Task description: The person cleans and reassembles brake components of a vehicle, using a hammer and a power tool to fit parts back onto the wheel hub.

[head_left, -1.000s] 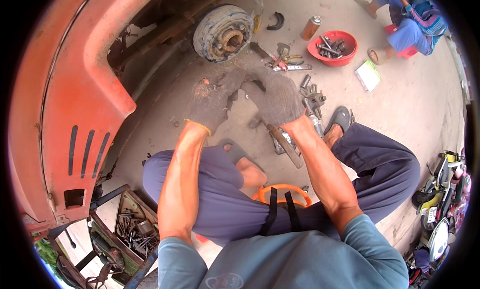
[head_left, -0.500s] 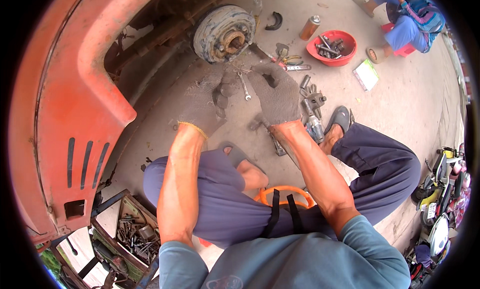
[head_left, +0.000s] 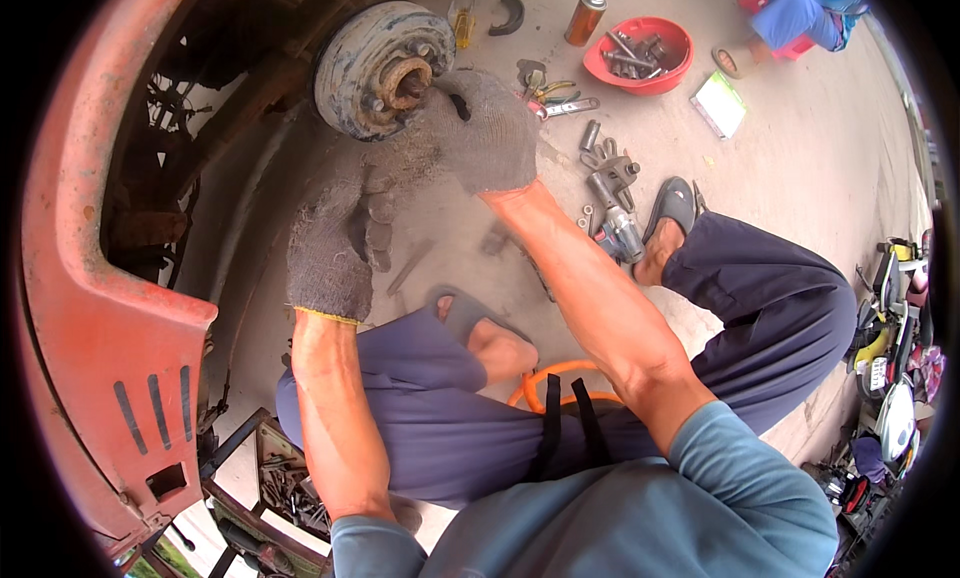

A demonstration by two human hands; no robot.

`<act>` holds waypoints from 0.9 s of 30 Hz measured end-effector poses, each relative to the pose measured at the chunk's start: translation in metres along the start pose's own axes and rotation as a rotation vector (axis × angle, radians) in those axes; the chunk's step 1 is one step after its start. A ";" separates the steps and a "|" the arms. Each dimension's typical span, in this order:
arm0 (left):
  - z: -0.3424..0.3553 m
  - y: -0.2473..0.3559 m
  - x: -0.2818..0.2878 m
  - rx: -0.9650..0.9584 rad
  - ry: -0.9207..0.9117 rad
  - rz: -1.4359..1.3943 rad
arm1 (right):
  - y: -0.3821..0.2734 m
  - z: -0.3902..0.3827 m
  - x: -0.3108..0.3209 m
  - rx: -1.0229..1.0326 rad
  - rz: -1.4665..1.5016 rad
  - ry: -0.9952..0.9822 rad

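A round, rusty brake drum (head_left: 350,73) with a brown hub (head_left: 405,81) at its middle sits at the upper left, on an axle under an orange-red vehicle body. My right hand (head_left: 490,128), in a dark knit glove, is closed just below and right of the hub. Its fingertips blend with the dusty ground, so anything in them is hidden. Lower and to the left is my left hand (head_left: 335,243), gloved too, with its fingers curled inward. Whatever it may hold cannot be made out.
On the right lie pliers (head_left: 555,88), an adjustable wrench (head_left: 572,107), a socket (head_left: 591,135), a puller-like tool (head_left: 612,173) and an impact wrench (head_left: 622,233). Beyond are a red bowl (head_left: 640,83) of metal parts, a spray can (head_left: 586,18) and a seated person (head_left: 800,23). The vehicle body (head_left: 110,278) borders the left.
My right hand has moved up beside the hub; my left has dropped down and left, away from it. The view has shifted, and the small spanner between my hands no longer shows.
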State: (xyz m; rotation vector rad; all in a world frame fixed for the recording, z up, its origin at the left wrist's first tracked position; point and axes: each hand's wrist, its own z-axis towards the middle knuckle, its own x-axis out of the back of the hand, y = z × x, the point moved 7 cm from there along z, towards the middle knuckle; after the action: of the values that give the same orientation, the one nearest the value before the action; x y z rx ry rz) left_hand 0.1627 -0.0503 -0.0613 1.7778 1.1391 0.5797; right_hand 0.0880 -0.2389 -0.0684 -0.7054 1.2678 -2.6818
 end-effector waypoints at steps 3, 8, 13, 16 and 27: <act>0.005 0.000 0.005 -0.092 -0.016 0.143 | -0.004 0.006 -0.006 0.002 -0.014 0.032; -0.002 0.005 -0.008 -0.017 -0.007 0.124 | -0.004 0.009 -0.016 0.116 -0.106 0.001; 0.008 0.002 0.006 -0.169 -0.036 0.221 | -0.005 0.013 -0.019 0.103 -0.165 -0.064; 0.004 0.002 0.004 -0.258 0.039 0.179 | -0.010 0.017 -0.018 0.101 -0.171 -0.099; 0.008 -0.003 0.011 -0.331 -0.166 0.989 | -0.001 0.020 -0.024 0.049 -0.049 -0.216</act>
State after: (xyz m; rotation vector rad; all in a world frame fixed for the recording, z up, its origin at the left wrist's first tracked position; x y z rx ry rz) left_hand 0.1730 -0.0434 -0.0687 1.9610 -0.0361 1.0840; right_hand 0.1181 -0.2456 -0.0658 -1.0001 1.1420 -2.5781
